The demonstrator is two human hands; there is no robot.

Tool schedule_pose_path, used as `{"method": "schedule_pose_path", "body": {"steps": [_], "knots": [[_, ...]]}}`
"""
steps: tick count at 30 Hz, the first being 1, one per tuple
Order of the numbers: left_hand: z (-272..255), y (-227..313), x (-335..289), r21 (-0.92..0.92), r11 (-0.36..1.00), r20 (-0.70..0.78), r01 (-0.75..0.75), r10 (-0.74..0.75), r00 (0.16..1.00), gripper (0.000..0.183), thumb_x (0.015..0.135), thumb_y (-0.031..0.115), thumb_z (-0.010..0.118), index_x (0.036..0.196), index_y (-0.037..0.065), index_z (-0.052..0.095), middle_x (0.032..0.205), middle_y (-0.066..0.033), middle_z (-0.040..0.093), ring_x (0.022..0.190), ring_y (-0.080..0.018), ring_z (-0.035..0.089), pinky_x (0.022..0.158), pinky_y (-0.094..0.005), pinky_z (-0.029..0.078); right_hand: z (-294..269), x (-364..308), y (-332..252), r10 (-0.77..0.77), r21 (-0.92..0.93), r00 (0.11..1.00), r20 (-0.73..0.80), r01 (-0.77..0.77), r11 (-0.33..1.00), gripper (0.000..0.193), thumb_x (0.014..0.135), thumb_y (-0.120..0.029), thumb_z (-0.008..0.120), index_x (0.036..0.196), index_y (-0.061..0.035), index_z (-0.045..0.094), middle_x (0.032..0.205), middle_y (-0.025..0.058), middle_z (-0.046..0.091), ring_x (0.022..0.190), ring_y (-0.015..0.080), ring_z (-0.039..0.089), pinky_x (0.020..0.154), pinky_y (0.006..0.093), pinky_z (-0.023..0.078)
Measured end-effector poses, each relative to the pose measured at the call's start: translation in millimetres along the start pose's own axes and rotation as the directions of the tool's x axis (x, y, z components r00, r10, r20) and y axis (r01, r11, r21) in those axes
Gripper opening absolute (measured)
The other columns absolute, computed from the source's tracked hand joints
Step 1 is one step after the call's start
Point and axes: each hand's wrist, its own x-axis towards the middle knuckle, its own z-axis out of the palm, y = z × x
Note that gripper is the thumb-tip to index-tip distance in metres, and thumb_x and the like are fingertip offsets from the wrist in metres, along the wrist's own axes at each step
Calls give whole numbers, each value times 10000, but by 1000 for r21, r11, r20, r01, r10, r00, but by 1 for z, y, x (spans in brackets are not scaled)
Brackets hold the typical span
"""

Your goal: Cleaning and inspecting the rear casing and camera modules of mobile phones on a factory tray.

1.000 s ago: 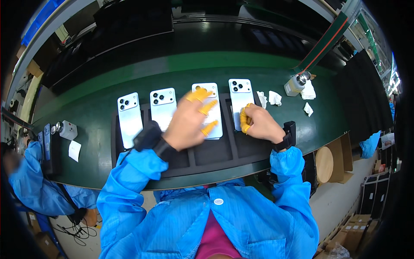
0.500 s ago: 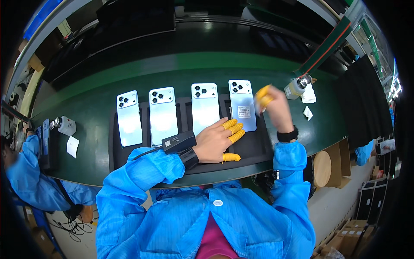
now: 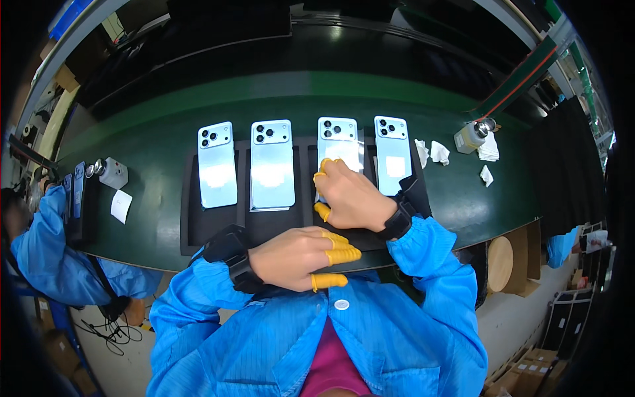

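Several pale blue phones lie camera side up in a row on a black tray [image 3: 196, 229]. My right hand [image 3: 357, 198], in yellow finger cots, bends over the third phone [image 3: 336, 137] from the left; its fingertips are curled at the phone's left side, and whatever they grip is hidden. A shiny patch shows on that phone beside the fingers. Lower down, my left hand [image 3: 284, 258] is at the tray's front edge, fingers stretched to the right, holding nothing. The rightmost phone [image 3: 391, 142] bears a pale label [image 3: 395, 167]. Two other phones, the leftmost [image 3: 217, 172] and its neighbour [image 3: 272, 169], lie untouched.
Crumpled white wipes [image 3: 439, 153] and a metal-topped bottle [image 3: 469, 137] stand right of the tray on the green table [image 3: 476, 192]. Left are another bottle [image 3: 114, 173] and a white paper [image 3: 121, 206]. A co-worker's blue sleeve [image 3: 43, 228] is at the far left.
My right hand has come leftward from beside the rightmost phone onto the third one. My left hand has drawn back from the rightmost phone toward me. The whole view has shifted slightly.
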Motion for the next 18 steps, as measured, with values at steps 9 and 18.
{"method": "schedule_pose_path", "body": {"steps": [9,18], "knots": [[12,-28,-2,437,861,-137,262,-224,965,601,863,426,585,1261,-20,520,1262,-206,527,1226,-331,466,1121,-446,256,-26,18,38,431,643,856,285,-504,576,90,784,-57,541,785,6,606,768,39,573,630,107,535,567,248,425],[14,-27,-8,301,915,-144,269,-235,961,574,863,430,584,1238,-3,555,1141,-203,580,1098,-338,538,995,-446,389,-1,74,-32,-219,132,945,-244,256,958,232,653,-30,656,856,41,570,903,205,542,824,354,555,717,403,478]]}}
